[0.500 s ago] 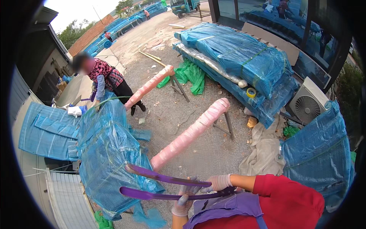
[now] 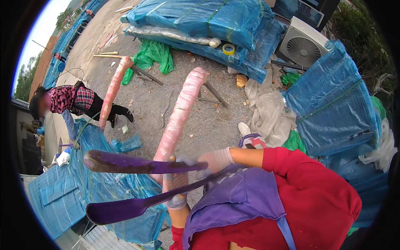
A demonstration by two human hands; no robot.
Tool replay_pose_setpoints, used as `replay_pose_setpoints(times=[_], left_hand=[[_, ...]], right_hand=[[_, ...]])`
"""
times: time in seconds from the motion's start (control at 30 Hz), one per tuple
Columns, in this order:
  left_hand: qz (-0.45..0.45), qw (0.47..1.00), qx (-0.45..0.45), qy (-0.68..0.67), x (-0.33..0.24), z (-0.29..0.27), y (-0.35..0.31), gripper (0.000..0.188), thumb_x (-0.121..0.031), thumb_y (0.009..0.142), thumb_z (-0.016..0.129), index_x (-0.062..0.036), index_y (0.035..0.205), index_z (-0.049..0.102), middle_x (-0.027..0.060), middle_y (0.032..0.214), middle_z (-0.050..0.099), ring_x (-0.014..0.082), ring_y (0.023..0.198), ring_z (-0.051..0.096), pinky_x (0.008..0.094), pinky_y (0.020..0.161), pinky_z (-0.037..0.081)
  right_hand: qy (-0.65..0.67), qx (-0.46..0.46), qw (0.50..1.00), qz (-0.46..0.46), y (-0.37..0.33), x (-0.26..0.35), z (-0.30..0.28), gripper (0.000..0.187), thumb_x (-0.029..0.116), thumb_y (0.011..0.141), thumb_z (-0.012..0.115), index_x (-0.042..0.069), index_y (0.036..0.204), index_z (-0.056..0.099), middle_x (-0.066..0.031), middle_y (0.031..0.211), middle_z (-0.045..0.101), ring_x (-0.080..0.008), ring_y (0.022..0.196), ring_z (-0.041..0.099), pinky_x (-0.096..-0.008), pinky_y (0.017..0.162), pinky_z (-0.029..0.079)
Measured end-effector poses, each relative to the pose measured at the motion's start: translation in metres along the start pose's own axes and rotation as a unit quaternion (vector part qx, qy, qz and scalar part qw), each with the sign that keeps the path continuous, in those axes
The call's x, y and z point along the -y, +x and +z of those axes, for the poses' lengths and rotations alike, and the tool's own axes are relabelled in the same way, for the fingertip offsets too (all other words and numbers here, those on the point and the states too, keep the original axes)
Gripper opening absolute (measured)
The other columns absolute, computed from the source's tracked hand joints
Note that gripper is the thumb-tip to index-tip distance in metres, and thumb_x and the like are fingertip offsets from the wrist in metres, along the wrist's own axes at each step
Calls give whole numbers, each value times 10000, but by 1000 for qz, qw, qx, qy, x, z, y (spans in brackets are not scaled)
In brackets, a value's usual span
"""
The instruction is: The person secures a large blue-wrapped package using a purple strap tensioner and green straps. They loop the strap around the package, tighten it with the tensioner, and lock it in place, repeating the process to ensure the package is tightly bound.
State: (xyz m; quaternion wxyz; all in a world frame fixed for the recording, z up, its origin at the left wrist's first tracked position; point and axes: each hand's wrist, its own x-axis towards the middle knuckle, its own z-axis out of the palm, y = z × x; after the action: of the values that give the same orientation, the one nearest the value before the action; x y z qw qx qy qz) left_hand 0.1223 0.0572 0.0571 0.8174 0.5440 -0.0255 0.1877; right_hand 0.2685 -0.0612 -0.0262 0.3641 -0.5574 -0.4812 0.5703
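Observation:
A long two-armed purple tool reaches leftward in front of me, its arms spread apart at the left; its exact kind cannot be made out. My right hand, in a pale glove, is closed on it near the right end of the upper arm. My left hand, in a grey-fingered glove, is wrapped about the arms further left, partly hidden behind them. Beyond the arms lies a bundle wrapped in blue bubble film with a green strap. A pink film-wrapped beam runs out from under it.
A person bends over the bundle's far end, by another pink beam. Blue-wrapped stacks and an air-conditioner unit stand at the back. A wrapped panel leans at right near crumpled sheeting. Green film lies on gravel.
My view has turned, so the stacks and the person sit further left. The tool's arms are spread wider and appear larger. Both my hands have stayed on the tool.

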Motion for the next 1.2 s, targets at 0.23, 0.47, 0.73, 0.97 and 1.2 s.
replay_pose_setpoints(times=[0.23, 0.47, 0.73, 0.97, 1.2], left_hand=[[-11, 993, -79, 83, 57, 40, 130, 1002, -439, 761, 748, -36, 1527, 244, 135, 1355, 489, 294, 1283, 444, 447, 1087, 311], [37, 967, -235, 86, 99, 50, 234, 993, -325, 754, 751, -84, 1545, 201, 137, 1386, 465, 286, 1312, 428, 447, 1138, 247], [18, 946, -324, -2, 112, 10, 317, 892, -329, 841, 690, -76, 1530, 185, 182, 1424, 421, 302, 1340, 396, 448, 1158, 262], [-115, 988, -91, 49, 102, -60, 395, 960, -497, 768, 785, -42, 1478, 324, 152, 1433, 429, 265, 1337, 394, 402, 1101, 327], [-351, 796, -158, 467, 215, -204, 352, 774, -497, 828, 659, 14, 1376, 468, 261, 1365, 495, 343, 1297, 464, 391, 1069, 383]], right_hand=[[-14, -142, 983, -118, -3, -30, -124, 766, 403, 755, 751, 55, 1366, 447, -230, 1212, 570, -363, 1077, 584, -428, 899, 474], [-239, -224, 937, -116, -24, -31, -208, 1186, 589, 671, 770, -19, 1497, 175, -295, 1401, 406, -432, 1285, 434, -467, 1051, 382], [-223, -230, 945, -67, 37, -39, -268, 1121, 478, 715, 750, -61, 1483, 137, -334, 1332, 427, -455, 1204, 486, -475, 1014, 412], [-237, -360, 896, -108, 36, -35, -379, 998, 316, 677, 765, -45, 1453, 252, -312, 1279, 468, -472, 1143, 499, -499, 980, 418], [-284, -358, 888, 49, 21, -47, -480, 1033, 355, 656, 780, -39, 1459, 264, -306, 1222, 503, -466, 1130, 503, -480, 981, 429]])
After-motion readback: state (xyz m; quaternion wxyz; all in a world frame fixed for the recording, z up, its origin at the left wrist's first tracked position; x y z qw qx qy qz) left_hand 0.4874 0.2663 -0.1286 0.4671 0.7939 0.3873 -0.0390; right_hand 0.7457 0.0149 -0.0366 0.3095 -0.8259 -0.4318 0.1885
